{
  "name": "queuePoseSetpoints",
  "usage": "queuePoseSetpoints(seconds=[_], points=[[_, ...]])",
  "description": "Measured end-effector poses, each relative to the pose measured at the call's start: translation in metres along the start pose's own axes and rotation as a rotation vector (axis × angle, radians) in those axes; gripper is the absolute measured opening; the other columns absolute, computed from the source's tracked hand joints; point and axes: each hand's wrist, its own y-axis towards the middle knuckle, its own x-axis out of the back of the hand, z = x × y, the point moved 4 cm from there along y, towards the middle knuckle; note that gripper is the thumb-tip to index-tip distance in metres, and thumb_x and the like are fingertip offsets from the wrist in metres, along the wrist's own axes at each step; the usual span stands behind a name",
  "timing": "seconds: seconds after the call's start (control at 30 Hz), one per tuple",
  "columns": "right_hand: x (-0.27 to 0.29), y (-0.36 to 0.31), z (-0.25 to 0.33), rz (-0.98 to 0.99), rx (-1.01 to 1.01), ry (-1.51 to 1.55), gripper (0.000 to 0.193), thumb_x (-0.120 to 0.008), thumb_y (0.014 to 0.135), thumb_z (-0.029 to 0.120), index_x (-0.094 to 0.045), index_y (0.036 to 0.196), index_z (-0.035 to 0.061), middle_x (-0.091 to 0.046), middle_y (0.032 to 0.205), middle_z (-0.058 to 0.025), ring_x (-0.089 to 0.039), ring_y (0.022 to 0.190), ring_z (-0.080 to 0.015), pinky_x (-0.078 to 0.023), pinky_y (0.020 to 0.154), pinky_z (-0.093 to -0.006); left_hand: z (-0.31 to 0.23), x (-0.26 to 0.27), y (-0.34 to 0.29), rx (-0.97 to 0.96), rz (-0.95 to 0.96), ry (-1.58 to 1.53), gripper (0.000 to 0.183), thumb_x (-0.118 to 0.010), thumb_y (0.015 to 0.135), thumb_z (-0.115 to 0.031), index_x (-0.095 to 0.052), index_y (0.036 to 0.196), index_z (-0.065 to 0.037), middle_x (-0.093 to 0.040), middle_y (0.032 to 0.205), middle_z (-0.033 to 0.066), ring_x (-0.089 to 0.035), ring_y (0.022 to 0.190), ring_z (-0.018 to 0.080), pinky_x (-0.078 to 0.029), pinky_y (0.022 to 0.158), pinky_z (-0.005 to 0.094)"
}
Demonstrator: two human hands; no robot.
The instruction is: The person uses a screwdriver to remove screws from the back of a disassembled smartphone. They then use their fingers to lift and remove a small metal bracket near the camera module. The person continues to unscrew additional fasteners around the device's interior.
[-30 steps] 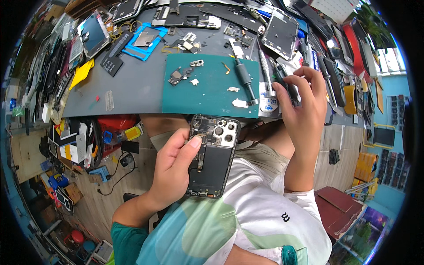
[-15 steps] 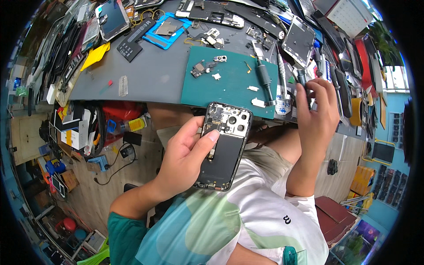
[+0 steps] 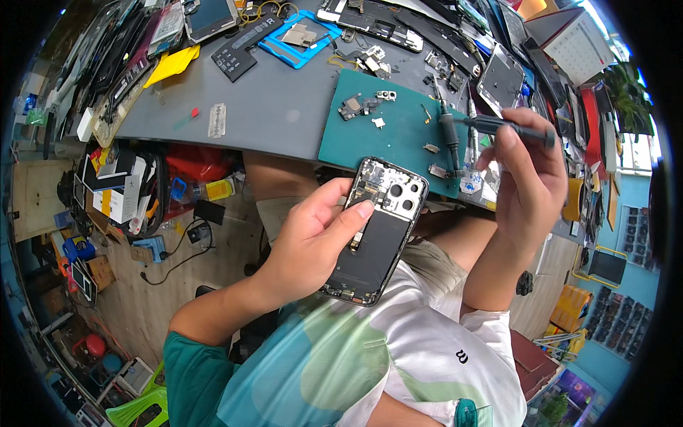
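Observation:
My left hand (image 3: 306,238) grips a smartphone (image 3: 380,245) with its back off, the thumb lying across the exposed inner parts near the camera rings. The phone is held above my lap, in front of the bench edge. Over the right side of the green mat (image 3: 409,146), my right hand (image 3: 532,171) is closed around a dark screwdriver (image 3: 525,132), its thin end pointing left. A grey-handled tool (image 3: 449,134) lies on the mat below that end. Small metal plates, a camera module (image 3: 386,95) and a speaker-like part (image 3: 350,108) rest there too.
The grey bench holds a loose phone battery (image 3: 245,53), a blue frame (image 3: 302,39), a razor blade (image 3: 217,121) and a yellow piece (image 3: 172,65). Stacks of phone parts crowd both sides. A filled bin (image 3: 124,188) stands below the bench at left.
My right hand has taken hold of the screwdriver and lifted it, turning it sideways over the mat. The left hand still holds the phone. The whole view has shifted slightly.

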Motion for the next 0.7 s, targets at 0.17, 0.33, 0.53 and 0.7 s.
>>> queuePoseSetpoints(seconds=[0.17, 0.33, 0.53, 0.7], points=[[-0.036, 0.007, -0.017, 0.015, -0.105, 0.072, 0.021, -0.074, 0.105, 0.009, -0.069, 0.121, -0.0048, -0.073, 0.107, -0.0098, -0.071, 0.082, -0.0155, -0.064, 0.073, -0.032, 0.001, 0.001, 0.001, 0.022, -0.005, 0.004, 0.03, -0.056, 0.115, -0.014, -0.058, 0.141, 0.001, -0.076, 0.117, 0.0075, -0.073, 0.1, 0.0076, -0.059, 0.088, 0.0256], [-0.056, 0.011, -0.022, 0.08, -0.131, -0.005, 0.024, -0.073, 0.108, 0.015, -0.067, 0.12, -0.0044, -0.071, 0.106, -0.0084, -0.073, 0.085, -0.0157, -0.065, 0.076, -0.0311, -0.003, 0.003, 0.001, 0.051, -0.015, -0.039, 0.03, -0.053, 0.115, -0.014, -0.061, 0.139, 0.001, -0.076, 0.117, 0.0065, -0.073, 0.1, 0.0074, -0.059, 0.088, 0.0249], [-0.066, 0.013, -0.024, 0.142, -0.164, -0.027, 0.027, -0.073, 0.109, 0.017, -0.065, 0.122, -0.0048, -0.071, 0.107, -0.008, -0.075, 0.089, -0.0155, -0.061, 0.08, -0.0272, -0.003, 0.003, 0.002, 0.035, -0.016, 0.004, 0.03, -0.051, 0.115, -0.014, -0.062, 0.139, 0.001, -0.076, 0.118, 0.0059, -0.072, 0.102, 0.0076, -0.058, 0.09, 0.0252], [-0.068, 0.014, -0.025, 0.157, -0.142, -0.064, 0.027, -0.072, 0.109, 0.017, -0.065, 0.123, -0.0047, -0.071, 0.108, -0.0081, -0.075, 0.09, -0.0157, -0.06, 0.081, -0.0269, -0.005, 0.003, 0.001, 0.045, -0.009, 0.016, 0.03, -0.051, 0.115, -0.014, -0.062, 0.139, 0.001, -0.076, 0.119, 0.0058, -0.071, 0.103, 0.0071, -0.058, 0.092, 0.0255]])
